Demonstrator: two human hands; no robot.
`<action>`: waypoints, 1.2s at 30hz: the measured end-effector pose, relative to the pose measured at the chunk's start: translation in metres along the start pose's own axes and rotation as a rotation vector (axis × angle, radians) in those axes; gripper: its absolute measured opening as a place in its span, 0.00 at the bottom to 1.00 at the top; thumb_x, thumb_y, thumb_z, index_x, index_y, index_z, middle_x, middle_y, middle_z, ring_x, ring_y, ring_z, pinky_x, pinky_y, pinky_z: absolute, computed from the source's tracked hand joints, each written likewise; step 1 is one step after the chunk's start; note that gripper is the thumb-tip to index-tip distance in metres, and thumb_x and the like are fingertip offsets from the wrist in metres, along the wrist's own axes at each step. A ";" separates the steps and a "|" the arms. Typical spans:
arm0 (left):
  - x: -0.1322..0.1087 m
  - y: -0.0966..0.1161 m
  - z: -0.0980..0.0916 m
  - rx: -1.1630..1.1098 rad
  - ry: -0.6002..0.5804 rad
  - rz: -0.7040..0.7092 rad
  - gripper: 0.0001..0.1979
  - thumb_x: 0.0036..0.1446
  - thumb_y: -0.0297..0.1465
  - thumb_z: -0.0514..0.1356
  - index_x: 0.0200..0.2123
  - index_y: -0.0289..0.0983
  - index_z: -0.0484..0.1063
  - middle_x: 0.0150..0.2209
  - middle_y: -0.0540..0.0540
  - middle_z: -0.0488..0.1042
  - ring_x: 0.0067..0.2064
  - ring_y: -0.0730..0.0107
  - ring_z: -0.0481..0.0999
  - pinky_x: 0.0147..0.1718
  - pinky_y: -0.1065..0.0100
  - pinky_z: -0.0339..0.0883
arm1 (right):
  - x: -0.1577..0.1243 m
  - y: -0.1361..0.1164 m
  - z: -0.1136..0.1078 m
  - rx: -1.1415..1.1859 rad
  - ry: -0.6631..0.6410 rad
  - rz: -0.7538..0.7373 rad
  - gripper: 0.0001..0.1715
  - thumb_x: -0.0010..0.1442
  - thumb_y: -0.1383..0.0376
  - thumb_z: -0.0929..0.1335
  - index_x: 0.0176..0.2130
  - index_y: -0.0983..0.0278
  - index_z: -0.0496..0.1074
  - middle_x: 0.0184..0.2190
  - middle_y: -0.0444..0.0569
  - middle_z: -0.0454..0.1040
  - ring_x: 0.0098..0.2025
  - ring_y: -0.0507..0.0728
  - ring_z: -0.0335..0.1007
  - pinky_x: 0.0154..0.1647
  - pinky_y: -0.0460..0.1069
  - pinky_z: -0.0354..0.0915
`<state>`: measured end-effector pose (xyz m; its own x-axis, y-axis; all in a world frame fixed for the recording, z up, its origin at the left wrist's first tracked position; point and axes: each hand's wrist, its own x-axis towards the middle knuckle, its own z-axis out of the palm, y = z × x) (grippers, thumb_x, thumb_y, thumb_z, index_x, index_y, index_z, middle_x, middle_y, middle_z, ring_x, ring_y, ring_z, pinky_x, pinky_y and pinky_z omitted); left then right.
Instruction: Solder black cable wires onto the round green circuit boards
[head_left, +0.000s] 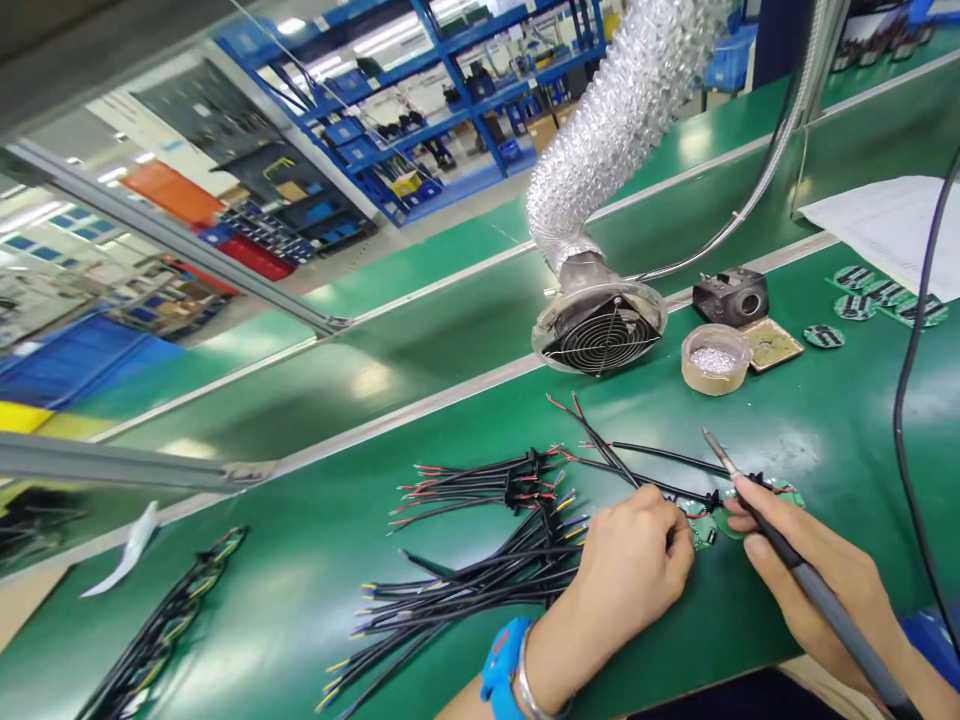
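My left hand (630, 565) is curled, pinching a black cable (600, 447) with red-tipped wires against a small round green circuit board (712, 520) on the green bench. My right hand (817, 575) grips a soldering iron (795, 565) like a pen. Its thin metal tip points up and left, just above the board and clear of it. A blue band and a metal bracelet circle my left wrist.
A bundle of black cables (487, 540) lies left of my hands, another bundle (161, 625) at far left. Behind stand a fume-extractor fan (598, 335) on a foil hose, a solder dish (715, 358), an iron stand (731, 297) and several round boards (855, 305). A black cord (911, 400) hangs at right.
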<state>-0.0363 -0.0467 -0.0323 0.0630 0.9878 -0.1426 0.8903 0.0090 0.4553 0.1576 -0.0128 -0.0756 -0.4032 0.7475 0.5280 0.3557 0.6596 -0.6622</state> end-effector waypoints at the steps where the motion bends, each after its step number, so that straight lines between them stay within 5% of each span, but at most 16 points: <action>1: 0.001 0.000 0.000 0.015 -0.010 -0.010 0.08 0.57 0.28 0.58 0.30 0.40 0.77 0.30 0.47 0.76 0.29 0.66 0.75 0.28 0.68 0.63 | 0.000 -0.001 -0.003 0.003 0.016 -0.001 0.27 0.66 0.69 0.65 0.62 0.59 0.66 0.45 0.51 0.77 0.41 0.55 0.78 0.42 0.49 0.76; 10: 0.006 -0.001 0.002 -0.031 -0.025 -0.089 0.07 0.55 0.26 0.59 0.28 0.39 0.77 0.30 0.49 0.76 0.30 0.69 0.74 0.30 0.69 0.61 | 0.000 -0.008 -0.023 0.052 0.033 -0.068 0.11 0.59 0.71 0.66 0.42 0.63 0.74 0.29 0.47 0.76 0.28 0.53 0.74 0.24 0.45 0.68; 36: 0.008 0.005 0.000 0.101 -0.061 -0.083 0.08 0.57 0.27 0.58 0.29 0.39 0.77 0.31 0.49 0.75 0.30 0.67 0.75 0.29 0.67 0.63 | 0.007 -0.022 -0.022 0.006 0.047 -0.169 0.11 0.57 0.74 0.64 0.38 0.65 0.72 0.26 0.46 0.74 0.28 0.53 0.74 0.27 0.47 0.68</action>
<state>-0.0315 -0.0390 -0.0307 0.0115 0.9729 -0.2309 0.9341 0.0719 0.3497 0.1656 -0.0201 -0.0456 -0.4168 0.6290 0.6562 0.2814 0.7757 -0.5648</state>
